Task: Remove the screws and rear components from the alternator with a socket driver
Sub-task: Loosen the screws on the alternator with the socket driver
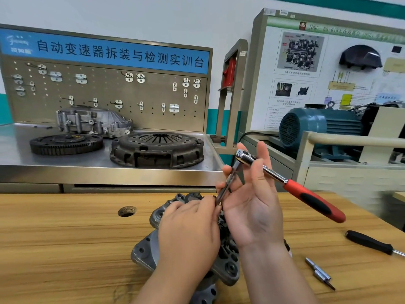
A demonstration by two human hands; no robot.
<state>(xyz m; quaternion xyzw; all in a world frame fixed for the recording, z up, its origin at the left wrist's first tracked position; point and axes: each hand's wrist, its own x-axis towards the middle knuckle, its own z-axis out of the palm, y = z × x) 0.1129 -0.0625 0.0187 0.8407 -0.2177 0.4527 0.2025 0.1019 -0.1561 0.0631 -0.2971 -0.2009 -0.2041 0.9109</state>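
The grey alternator (149, 249) lies on the wooden bench (65, 238), mostly covered by my hands. My left hand (188, 231) rests on top of it, fingertips pinching the lower end of the extension bar (225, 187). That bar rises at a slant to the chrome head of the ratchet (243, 155), whose red and black handle (315, 202) sticks out to the right. My right hand (252, 207) is palm up, thumb and forefinger pinching the bar near the head, the other fingers straight. The socket tip and the screw are hidden.
A black-handled screwdriver (370, 241) and a chrome bit adapter (320, 273) lie on the bench at right. A round hole (127, 211) is in the benchtop at left. Behind, a steel table carries a clutch cover (156, 149), a flywheel (65, 144) and a housing (92, 121). A teal motor (317, 126) stands at right.
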